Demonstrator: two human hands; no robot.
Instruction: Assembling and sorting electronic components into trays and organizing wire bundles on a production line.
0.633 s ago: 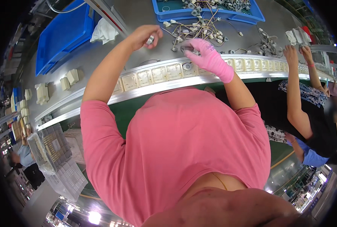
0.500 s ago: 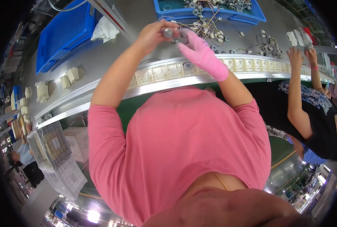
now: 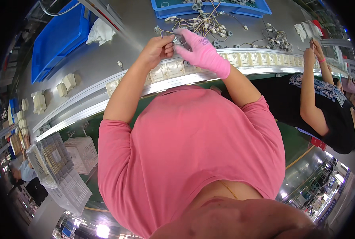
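My bare left hand [image 3: 156,52] is closed, thumb and forefinger pinching a small grey part with a metallic sheen [image 3: 176,41]. My right hand [image 3: 201,51], in a pink glove with grey fingertips, holds the same part from the other side between thumb and fingers. Both hands meet just above the far side of a metal rail. Beneath them a row of square, cream-white plastic housings [image 3: 175,68] stands in the rail. Beyond my hands lies a tangle of wires with white connectors and grey round parts [image 3: 209,26]. My fingers hide much of the held part.
A blue tray [image 3: 209,11] with more wired parts stands at the back. Farther left are another blue tray [image 3: 58,42], a white cloth [image 3: 101,31] and loose cream blocks [image 3: 69,81]. White plastic crates [image 3: 68,183] stand lower left. A co-worker's hands [image 3: 313,51] work at the right.
My hands have drawn closer together and come slightly toward me and to the left, with the grey part now between both. The co-worker's hands have come together and lifted.
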